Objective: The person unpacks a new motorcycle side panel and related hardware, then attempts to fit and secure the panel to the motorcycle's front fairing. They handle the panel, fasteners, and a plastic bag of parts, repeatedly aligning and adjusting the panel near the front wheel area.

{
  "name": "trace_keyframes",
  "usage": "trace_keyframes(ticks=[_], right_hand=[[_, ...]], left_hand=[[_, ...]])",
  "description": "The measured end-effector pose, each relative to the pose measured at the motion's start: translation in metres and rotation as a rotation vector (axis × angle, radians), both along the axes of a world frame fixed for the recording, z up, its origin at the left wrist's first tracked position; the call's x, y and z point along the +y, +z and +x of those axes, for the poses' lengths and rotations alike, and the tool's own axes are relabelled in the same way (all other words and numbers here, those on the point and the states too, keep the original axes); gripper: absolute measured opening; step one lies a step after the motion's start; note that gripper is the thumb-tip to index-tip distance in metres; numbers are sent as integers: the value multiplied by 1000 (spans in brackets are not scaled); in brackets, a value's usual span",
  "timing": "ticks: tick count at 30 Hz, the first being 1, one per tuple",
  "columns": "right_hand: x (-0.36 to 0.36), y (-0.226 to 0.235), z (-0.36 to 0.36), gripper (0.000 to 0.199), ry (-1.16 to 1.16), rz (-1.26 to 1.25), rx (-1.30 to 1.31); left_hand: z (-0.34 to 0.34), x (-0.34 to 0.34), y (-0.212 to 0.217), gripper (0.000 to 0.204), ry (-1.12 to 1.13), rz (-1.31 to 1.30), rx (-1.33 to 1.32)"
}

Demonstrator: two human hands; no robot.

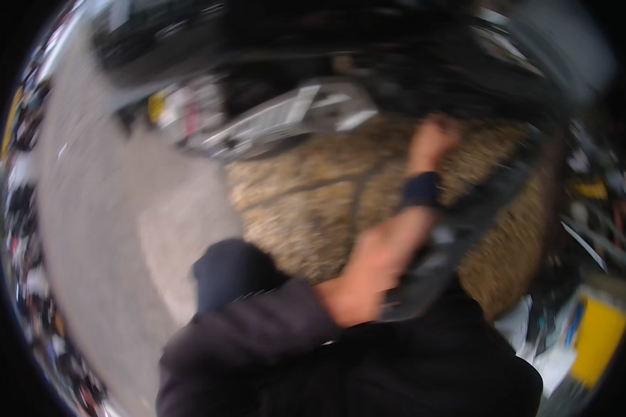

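The picture is heavily blurred by motion. My left arm comes up from the lower left in a dark sleeve pushed back to the elbow, with a dark band around the wrist. My left hand (435, 135) reaches to the far edge of a brown speckled surface (306, 201), close under a large black mass. Whether its fingers hold anything I cannot tell. A long dark bar-like object (466, 222) runs diagonally beside the forearm, from my chest up to the right. My right hand is out of sight.
Grey concrete floor (97, 208) spreads to the left. A pale metal frame (292, 115) lies at the top edge of the brown surface. A yellow container (598, 333) and scattered clutter sit at the right rim.
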State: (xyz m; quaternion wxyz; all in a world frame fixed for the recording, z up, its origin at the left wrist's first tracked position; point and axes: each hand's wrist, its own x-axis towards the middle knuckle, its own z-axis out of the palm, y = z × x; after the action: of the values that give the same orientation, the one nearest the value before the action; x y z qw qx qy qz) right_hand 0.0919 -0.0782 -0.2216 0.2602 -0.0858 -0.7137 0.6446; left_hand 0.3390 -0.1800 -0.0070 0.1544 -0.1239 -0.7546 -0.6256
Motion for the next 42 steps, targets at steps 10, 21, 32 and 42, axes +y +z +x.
trace_keyframes(ticks=[10, 21, 32, 42], right_hand=[[16, 50, -5, 11, -116, -215, -30], [34, 41, -6, 10, -12, 61, 60], [26, 37, -8, 10, -67, -99, -42], [26, 49, 1, 10, -46, 57, 21]], left_hand=[[-8, 45, 25, 34, 100, 159, -52], [-7, 46, 19, 39, -3, 147, -21], [-10, 48, 19, 36, 76, 211, 11], [-9, 50, 13, 37, 92, 204, 39]])
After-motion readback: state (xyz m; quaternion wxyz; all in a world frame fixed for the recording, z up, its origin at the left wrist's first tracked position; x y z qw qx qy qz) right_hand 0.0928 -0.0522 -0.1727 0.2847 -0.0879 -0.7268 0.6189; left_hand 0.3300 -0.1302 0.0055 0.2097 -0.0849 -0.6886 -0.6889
